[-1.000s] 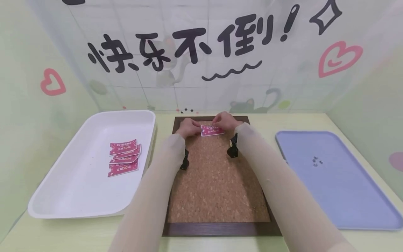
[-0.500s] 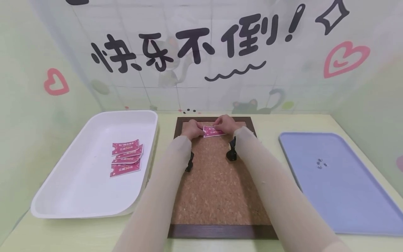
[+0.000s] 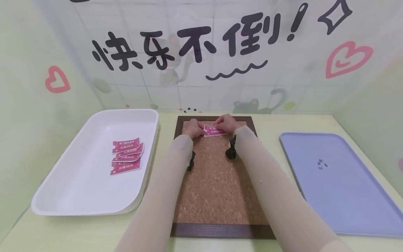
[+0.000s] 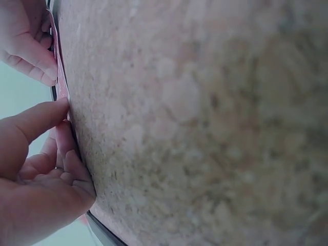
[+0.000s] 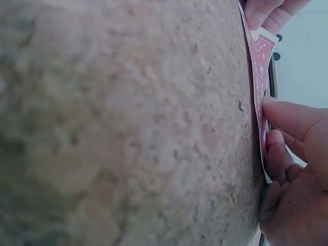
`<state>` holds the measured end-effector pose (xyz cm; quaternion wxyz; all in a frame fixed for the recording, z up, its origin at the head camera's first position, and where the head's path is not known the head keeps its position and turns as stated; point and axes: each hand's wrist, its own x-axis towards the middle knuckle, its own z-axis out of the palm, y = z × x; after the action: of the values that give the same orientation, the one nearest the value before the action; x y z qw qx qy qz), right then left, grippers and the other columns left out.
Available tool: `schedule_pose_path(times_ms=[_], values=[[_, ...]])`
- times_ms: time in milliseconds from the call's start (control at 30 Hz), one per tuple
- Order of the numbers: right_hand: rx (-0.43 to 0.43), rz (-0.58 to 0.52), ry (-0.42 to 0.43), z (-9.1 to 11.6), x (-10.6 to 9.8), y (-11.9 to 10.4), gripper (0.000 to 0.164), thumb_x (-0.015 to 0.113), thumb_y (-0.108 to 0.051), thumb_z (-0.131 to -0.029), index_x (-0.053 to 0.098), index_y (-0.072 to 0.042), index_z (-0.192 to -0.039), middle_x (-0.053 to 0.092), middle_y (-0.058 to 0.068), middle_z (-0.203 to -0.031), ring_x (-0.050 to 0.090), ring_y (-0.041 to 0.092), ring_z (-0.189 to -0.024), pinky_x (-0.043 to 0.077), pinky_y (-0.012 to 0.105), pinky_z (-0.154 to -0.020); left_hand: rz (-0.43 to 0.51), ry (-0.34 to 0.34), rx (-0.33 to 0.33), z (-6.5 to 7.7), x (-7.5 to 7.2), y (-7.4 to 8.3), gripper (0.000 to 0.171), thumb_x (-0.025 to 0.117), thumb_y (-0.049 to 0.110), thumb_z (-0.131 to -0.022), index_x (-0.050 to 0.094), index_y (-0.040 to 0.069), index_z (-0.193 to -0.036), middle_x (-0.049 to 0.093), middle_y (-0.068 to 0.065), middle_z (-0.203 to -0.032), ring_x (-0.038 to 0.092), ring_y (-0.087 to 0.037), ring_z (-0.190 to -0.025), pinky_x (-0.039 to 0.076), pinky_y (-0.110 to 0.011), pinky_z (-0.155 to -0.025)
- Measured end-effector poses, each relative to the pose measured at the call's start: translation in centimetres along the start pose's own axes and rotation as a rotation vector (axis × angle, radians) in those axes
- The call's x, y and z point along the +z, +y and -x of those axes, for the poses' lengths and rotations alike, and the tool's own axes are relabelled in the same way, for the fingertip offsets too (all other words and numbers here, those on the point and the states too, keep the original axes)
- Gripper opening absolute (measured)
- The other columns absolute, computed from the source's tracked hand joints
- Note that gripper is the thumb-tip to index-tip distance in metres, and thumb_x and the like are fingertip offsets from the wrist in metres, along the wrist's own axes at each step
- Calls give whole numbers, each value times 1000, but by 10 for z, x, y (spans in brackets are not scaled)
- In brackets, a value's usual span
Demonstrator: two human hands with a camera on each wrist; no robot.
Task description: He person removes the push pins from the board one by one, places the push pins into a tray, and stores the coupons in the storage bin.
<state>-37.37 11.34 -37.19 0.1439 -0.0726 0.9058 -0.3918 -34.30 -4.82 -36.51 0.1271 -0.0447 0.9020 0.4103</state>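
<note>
A pink paper coupon (image 3: 211, 132) with white edges lies at the top of a framed cork board (image 3: 217, 185). My left hand (image 3: 192, 128) pinches the coupon's left end between thumb and fingers. At the coupon's upper right, the thumb and index finger of my right hand (image 3: 227, 123) come together on what looks like a small pushpin, mostly hidden by the fingertips. In the right wrist view, a small dark tip shows by the thumb at the coupon (image 5: 260, 72). The left wrist view shows both hands close against the cork, with the coupon seen edge-on.
On the left stands a white tray (image 3: 78, 175) with several overlapping pink coupons (image 3: 126, 155). A blue tray (image 3: 349, 196) on the right bears several small clear pieces (image 3: 321, 163), apparently pushpins. A printed wall (image 3: 195, 91) rises behind the board.
Both hands stay at the coupon. The right hand has shifted very slightly over its upper right part. The head view has turned a little left, moving the scene rightward.
</note>
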Motion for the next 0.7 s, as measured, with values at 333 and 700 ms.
schedule_pose_path(times_ms=[333, 700], values=[[9, -31, -12, -3, 2, 2, 22, 56, -15, -92, 62, 0, -107, 57, 14, -105, 50, 23, -95, 40, 31, -80, 4, 0, -2, 2, -1, 0, 18, 67, 8, -83, 68, 2, -100, 64, -11, -99, 53, -18, -81, 41, -27, -67], [-24, -38, -8, -3, 3, 5, 22, 55, -13, -91, 61, 1, -107, 57, 14, -102, 50, 21, -89, 41, 27, -73, 26, -5, 4, 2, 0, 0, 19, 66, 6, -83, 68, 1, -100, 64, -12, -100, 54, -18, -81, 43, -28, -69]])
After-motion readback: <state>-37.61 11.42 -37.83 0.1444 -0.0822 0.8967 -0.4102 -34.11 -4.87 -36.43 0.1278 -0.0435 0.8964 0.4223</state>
